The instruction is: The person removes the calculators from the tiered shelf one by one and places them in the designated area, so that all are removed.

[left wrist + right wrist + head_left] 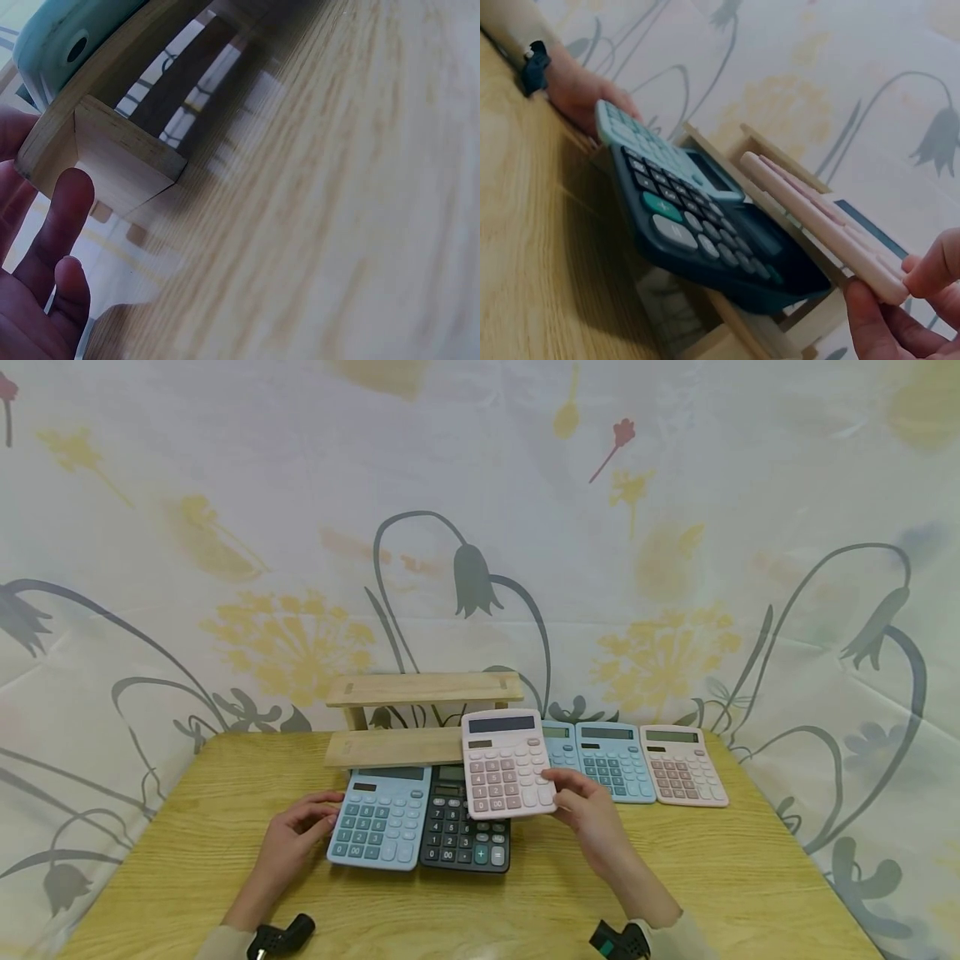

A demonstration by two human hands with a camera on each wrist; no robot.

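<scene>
My right hand (588, 810) pinches a pink calculator (498, 760) by its lower right edge and holds it tilted above a black calculator (450, 831). In the right wrist view, the thumb and fingers grip the pink calculator (825, 225) at one end. A light blue calculator (378, 822) leans beside the black one, both on a wooden tiered stand (393, 747). My left hand (292, 831) is at the left side of the blue calculator. In the left wrist view, its fingers (64, 210) lie loosely extended at the end of the stand (124, 150), one fingertip at its corner.
Right of the stand, a light blue calculator (615, 764) and another pink calculator (682, 764) lie on the wooden table (750, 877). One more blue calculator (561, 747) is partly covered by the held one. A patterned cloth (480, 468) hangs behind.
</scene>
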